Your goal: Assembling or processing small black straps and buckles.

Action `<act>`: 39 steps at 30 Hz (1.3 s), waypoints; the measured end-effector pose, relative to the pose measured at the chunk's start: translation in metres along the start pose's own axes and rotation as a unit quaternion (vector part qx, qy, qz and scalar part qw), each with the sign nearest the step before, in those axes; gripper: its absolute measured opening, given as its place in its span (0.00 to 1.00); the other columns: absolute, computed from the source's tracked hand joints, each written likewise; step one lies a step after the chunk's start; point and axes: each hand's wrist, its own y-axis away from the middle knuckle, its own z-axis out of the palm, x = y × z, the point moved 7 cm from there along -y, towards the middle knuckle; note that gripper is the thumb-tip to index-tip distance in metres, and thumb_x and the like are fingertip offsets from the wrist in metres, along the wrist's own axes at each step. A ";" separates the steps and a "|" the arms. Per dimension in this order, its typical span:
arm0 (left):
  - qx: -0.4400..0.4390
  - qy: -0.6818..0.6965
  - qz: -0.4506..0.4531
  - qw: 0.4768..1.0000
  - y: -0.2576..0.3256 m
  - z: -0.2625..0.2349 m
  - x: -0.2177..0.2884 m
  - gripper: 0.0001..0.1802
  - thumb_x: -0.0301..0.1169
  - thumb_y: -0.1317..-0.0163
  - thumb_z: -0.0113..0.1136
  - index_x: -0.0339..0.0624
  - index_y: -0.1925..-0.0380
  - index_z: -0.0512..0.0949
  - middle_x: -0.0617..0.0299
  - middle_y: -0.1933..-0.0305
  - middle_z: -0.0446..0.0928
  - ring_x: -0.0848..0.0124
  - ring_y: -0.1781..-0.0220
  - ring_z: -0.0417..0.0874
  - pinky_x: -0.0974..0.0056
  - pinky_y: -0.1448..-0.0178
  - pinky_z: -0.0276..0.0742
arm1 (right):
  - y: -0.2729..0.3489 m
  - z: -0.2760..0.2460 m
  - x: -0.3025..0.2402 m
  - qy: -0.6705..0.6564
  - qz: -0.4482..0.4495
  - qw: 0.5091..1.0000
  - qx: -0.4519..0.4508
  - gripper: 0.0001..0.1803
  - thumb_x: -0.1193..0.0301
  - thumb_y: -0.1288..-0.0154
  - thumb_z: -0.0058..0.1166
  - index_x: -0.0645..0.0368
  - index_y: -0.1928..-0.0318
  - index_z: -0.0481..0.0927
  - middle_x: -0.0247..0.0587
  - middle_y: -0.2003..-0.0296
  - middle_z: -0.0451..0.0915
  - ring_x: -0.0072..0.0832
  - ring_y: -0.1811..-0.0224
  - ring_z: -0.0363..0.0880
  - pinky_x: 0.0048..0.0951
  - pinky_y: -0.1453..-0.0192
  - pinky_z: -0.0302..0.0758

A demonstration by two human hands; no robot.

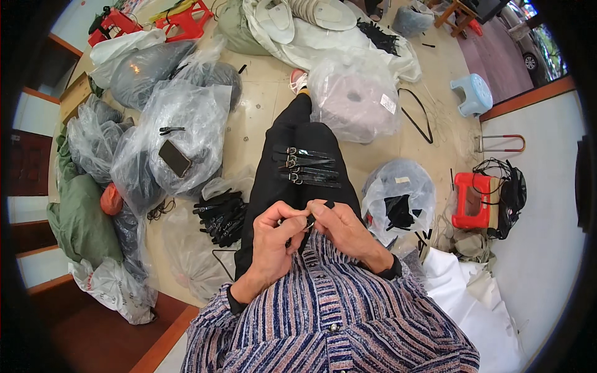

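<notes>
My left hand (278, 237) and my right hand (341, 230) meet over my lap, fingers pinched together on a small black strap (310, 221). Much of the strap is hidden by the fingers, and whether it has a buckle I cannot tell. Farther out on my thighs, several black straps with silver buckles (311, 171) lie side by side, crosswise. To the left of my leg is a heap of black straps (222, 216). More black pieces (399, 211) rest on a plastic-wrapped bundle (379, 189) at my right.
Clear plastic bags (186, 118) crowd the left, with a phone (175, 158) on one. Ahead stands a wrapped round bundle (354, 93); shoe soles (323, 13) lie beyond. A red stool (466, 200) and a blue stool (471, 94) stand at right.
</notes>
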 end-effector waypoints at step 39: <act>-0.019 -0.076 -0.037 0.996 0.006 0.006 0.006 0.02 0.21 0.46 0.55 0.36 0.73 0.72 0.64 0.81 0.71 0.84 0.87 0.63 0.78 0.86 0.53 | 0.004 -0.002 0.000 0.034 -0.016 0.999 0.007 0.19 0.64 0.32 0.32 0.60 0.79 0.63 0.29 0.83 0.61 0.17 0.79 0.57 0.22 0.75 0.58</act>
